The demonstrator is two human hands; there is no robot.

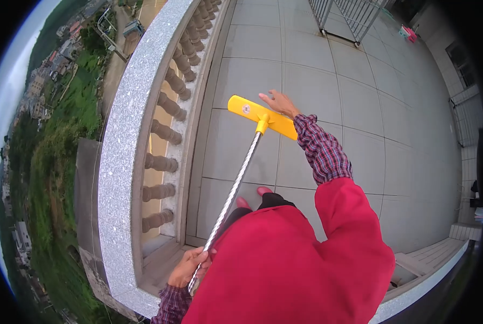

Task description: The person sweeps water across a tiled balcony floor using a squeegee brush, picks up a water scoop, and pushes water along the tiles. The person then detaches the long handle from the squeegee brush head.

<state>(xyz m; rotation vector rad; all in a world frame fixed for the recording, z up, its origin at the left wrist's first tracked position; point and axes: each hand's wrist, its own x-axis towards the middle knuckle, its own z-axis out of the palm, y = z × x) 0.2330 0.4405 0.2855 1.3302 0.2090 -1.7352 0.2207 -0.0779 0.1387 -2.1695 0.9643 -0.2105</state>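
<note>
1. On the grey tiled floor (360, 156), beside a balustrade on my left, I stood in pink shoes (264, 190), red garment (284, 264) and plaid sleeves (325, 151).
2. My left hand (190, 268) was closed around the lower end of a silvery, twist-patterned handle (229, 200), low at my left side.
3. The handle slanted up and away from me into the socket of a flat yellow head (277, 122), which lay ahead of my feet and bore a round pale emblem (246, 109).
4. My right hand (282, 103) was open, fingers spread, at the right part of the head; from above, I could not tell whether it touched.
5. Balustrade: speckled grey rail (118, 178) over turned balusters (160, 163); green slopes (52, 156) and buildings beyond.
6. Farther ahead: a barred metal frame (339, 39) and, to its right, a small pink item (407, 33).
</note>
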